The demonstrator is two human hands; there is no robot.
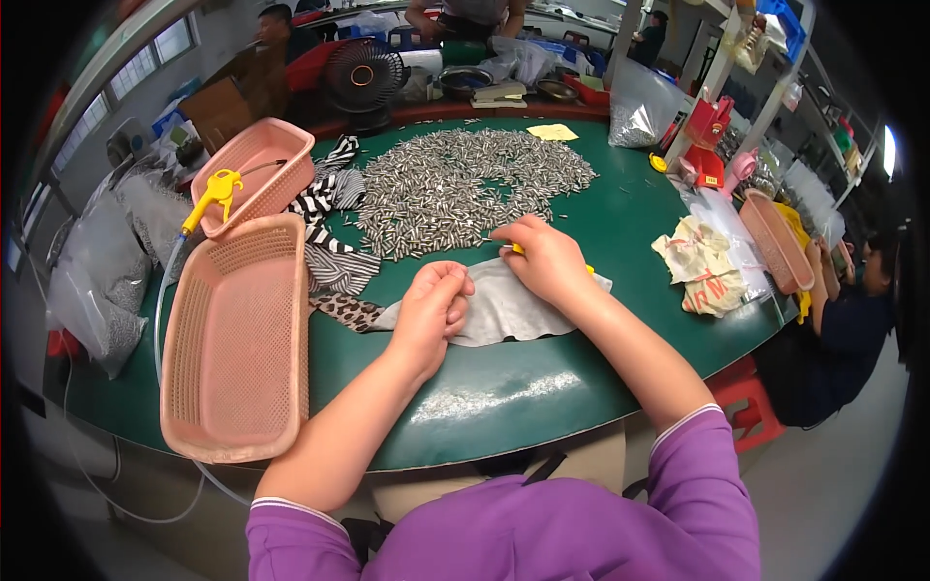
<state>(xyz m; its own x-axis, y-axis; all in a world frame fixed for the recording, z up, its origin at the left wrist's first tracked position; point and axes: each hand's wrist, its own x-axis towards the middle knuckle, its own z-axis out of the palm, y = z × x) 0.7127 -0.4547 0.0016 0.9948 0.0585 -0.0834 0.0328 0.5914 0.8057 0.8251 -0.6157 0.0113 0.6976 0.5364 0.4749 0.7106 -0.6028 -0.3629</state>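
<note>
My left hand [433, 308] is closed in a pinch over the left part of a grey cloth [504, 308]; whatever its fingers hold is too small or hidden to make out. Across from it, my right hand [544, 259] curls round a slim yellow tool [518, 249], which shows on both sides of the hand. Its index finger and thumb reach toward the near edge of a wide heap of small silvery metal pins [455, 184]. Striped cloths [339, 266] and a leopard-print cloth [347, 311] lie left of the heap, beside the grey cloth.
Two pink plastic baskets [176, 426] stand at the left, a yellow air gun [215, 194] with its hose on the farther one. Bags of metal parts [111, 276] lie beyond. A cream rag [699, 266] and another basket [778, 242] are right. A black fan [363, 77] stands behind; people sit nearby.
</note>
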